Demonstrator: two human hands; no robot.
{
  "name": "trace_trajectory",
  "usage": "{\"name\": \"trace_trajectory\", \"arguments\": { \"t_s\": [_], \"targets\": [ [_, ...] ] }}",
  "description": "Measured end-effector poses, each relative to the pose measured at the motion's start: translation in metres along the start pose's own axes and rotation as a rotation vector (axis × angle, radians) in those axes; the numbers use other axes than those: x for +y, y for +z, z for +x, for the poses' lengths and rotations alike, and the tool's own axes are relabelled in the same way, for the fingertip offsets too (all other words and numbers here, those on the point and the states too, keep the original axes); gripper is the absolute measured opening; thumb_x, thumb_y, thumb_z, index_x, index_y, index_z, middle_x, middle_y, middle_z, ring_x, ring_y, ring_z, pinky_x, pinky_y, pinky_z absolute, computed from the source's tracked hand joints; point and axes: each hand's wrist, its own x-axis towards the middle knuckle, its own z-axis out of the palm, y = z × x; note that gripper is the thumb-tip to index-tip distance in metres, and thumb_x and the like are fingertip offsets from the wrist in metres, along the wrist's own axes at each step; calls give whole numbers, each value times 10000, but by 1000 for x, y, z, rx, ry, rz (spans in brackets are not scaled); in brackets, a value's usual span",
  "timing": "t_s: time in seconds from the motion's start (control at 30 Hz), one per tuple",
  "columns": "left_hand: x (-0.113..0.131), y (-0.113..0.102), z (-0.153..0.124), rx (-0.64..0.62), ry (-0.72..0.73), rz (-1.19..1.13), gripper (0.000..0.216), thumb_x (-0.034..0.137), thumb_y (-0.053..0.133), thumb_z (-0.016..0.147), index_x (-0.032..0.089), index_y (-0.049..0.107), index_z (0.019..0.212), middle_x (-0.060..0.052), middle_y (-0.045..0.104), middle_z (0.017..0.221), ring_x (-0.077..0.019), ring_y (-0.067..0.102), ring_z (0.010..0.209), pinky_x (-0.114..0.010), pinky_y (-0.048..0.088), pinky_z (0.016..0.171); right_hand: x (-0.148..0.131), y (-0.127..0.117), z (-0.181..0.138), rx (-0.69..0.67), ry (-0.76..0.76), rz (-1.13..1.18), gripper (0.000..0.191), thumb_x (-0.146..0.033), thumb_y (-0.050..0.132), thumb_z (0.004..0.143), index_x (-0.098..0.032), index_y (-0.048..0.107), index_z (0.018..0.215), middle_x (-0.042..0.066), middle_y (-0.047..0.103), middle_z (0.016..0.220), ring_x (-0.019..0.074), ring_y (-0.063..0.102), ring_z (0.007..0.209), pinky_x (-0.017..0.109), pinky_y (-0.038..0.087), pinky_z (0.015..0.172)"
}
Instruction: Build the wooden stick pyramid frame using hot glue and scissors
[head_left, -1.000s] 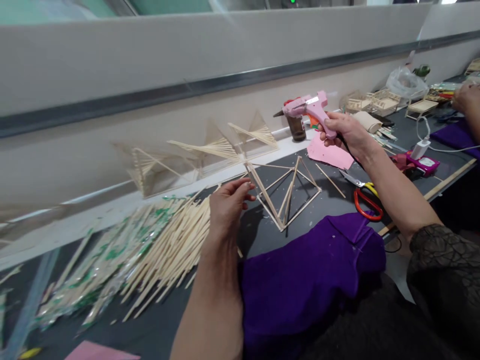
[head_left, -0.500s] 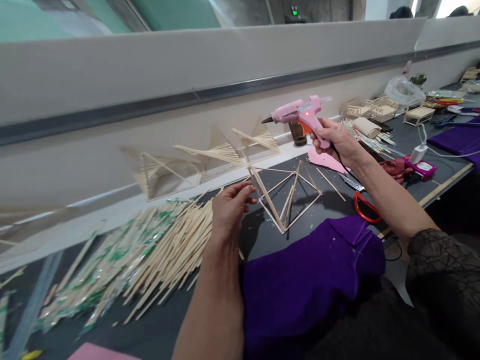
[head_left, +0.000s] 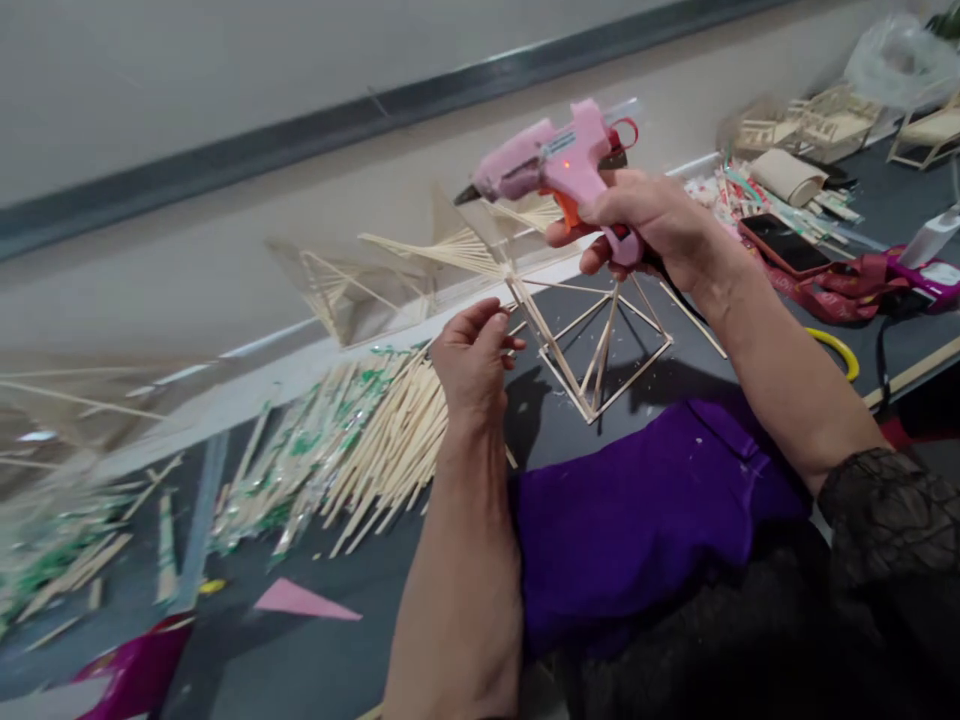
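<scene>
My right hand [head_left: 645, 225] is closed round the grip of a pink hot glue gun [head_left: 544, 160], its nozzle pointing left above a frame of thin wooden sticks [head_left: 592, 345]. The frame stands on the dark table, shaped like a pyramid. My left hand [head_left: 472, 350] has its fingers curled and pinches a stick at the frame's upper left edge. A big heap of loose sticks [head_left: 367, 440], some in green-printed wrappers, lies just left of that hand.
Purple cloth [head_left: 645, 520] covers the table edge in front of me. A phone [head_left: 784, 245], small stick models [head_left: 817, 115], a paper roll [head_left: 784, 175], a yellow loop [head_left: 832, 350] and a white charger [head_left: 930, 235] lie right. Pink paper scrap [head_left: 300, 600] lies front left.
My right hand has carried the glue gun leftward and nearer, over the stick frame. The view has tipped down and left. My left hand has stayed on the frame.
</scene>
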Motion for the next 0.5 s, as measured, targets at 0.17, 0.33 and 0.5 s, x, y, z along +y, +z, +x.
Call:
{"name": "trace_trajectory", "arguments": {
  "t_s": [0.17, 0.33, 0.5],
  "targets": [
    [2, 1, 4, 15, 38, 69, 451, 300, 656, 710, 246, 686, 1156, -94, 676, 1283, -119, 660, 650, -199, 368, 421, 10, 11, 14, -40, 27, -78, 55, -129, 533, 898, -149, 583, 883, 21, 663, 829, 80, 633, 551, 161, 388, 393],
    [6, 3, 10, -24, 9, 26, 439, 252, 685, 660, 247, 704, 1098, -84, 686, 1262, -103, 646, 615, -196, 356, 426, -9, 30, 36, -56, -85, -155, 181, -284, 500, 951, -146, 542, 841, -26, 594, 724, 50, 567, 490, 125, 355, 369],
    [6, 7, 18, -107, 11, -8, 395, 229, 705, 626, 224, 721, 1020, -75, 714, 1200, -75, 602, 552, -200, 333, 407, -31, 35, 21, -72, -285, -375, 171, -250, 430, 759, -130, 550, 785, 0, 504, 646, 79, 513, 424, 124, 271, 324]
  ]
}}
